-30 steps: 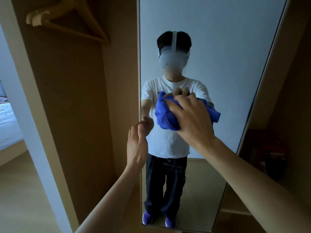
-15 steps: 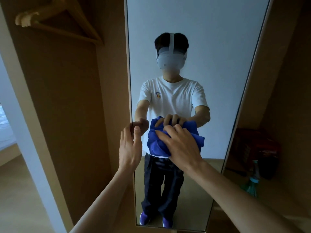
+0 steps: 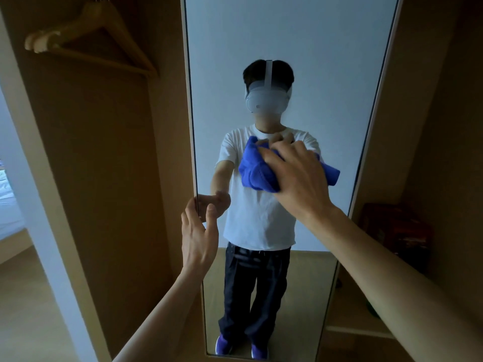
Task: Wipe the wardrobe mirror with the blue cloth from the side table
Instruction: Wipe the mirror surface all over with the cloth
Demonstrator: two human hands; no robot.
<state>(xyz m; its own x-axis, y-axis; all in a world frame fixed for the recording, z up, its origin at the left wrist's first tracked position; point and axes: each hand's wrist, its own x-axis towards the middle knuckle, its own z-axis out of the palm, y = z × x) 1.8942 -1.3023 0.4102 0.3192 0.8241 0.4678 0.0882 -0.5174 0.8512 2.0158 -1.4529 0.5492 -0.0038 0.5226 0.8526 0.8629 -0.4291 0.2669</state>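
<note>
The tall wardrobe mirror (image 3: 287, 35) stands straight ahead and reflects a person in a white T-shirt. My right hand (image 3: 300, 178) holds the bunched blue cloth (image 3: 254, 173) against the glass at chest height of the reflection, with its fingers curved over the top of the cloth. My left hand (image 3: 200, 236) grips the mirror's left edge lower down, thumb in front of the glass and fingers behind the edge.
A wooden hanger (image 3: 91, 40) hangs in the open wardrobe bay to the left of the mirror. A dark reddish box (image 3: 394, 231) sits on a shelf to the right. Part of a bed (image 3: 7, 205) shows at far left, beyond the wardrobe's side panel.
My right hand went down the glass with the cloth to waist height of the reflection, then back up to chest height. My left hand stayed on the mirror's edge.
</note>
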